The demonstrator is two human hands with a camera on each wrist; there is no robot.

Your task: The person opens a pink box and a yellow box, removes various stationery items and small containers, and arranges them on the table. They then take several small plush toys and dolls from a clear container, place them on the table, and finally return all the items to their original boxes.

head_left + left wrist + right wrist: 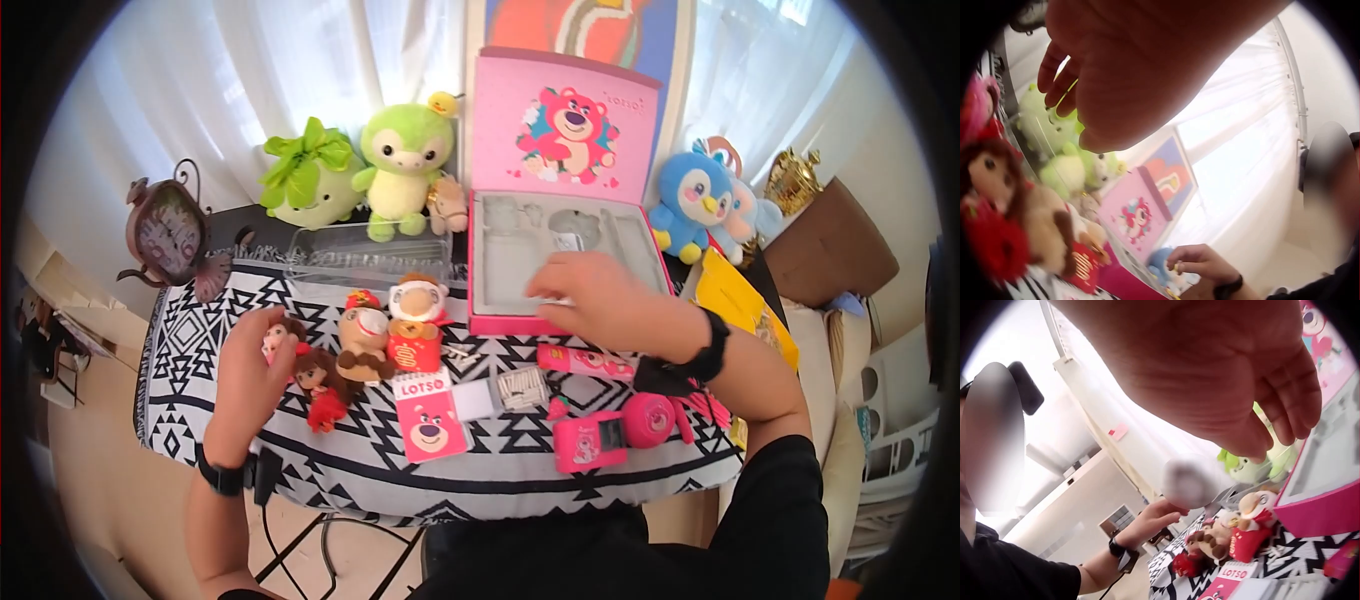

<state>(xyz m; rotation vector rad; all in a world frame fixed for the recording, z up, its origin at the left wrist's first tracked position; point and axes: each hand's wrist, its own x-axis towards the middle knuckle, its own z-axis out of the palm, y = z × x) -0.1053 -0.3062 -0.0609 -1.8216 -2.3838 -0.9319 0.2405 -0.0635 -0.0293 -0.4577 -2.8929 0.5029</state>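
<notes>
Beside two small dolls, my left hand [243, 375] is held up with its fingers loosely bent and nothing in them. The brown-haired doll [313, 372] in red lies just right of it; in the left wrist view the doll [994, 175] is apart from the hand [1122, 81]. Over the front edge of the pink box [571, 324] hovers my right hand [600, 305], fingers relaxed and empty. The box's grey tray [510, 262] has moulded hollows with a small white label, and its lid [572, 130] with a pink bear stands upright. The right wrist view shows the hand [1229, 381] holding nothing.
Two brown plush toys [362, 340] [415, 305], a LOTSO booklet [431, 425], a pink camera-like toy [590, 442] and a box of white sticks [522, 388] lie in front. Green plushes [403, 165], a clear plastic tray [365, 258] and blue plush [690, 200] stand behind.
</notes>
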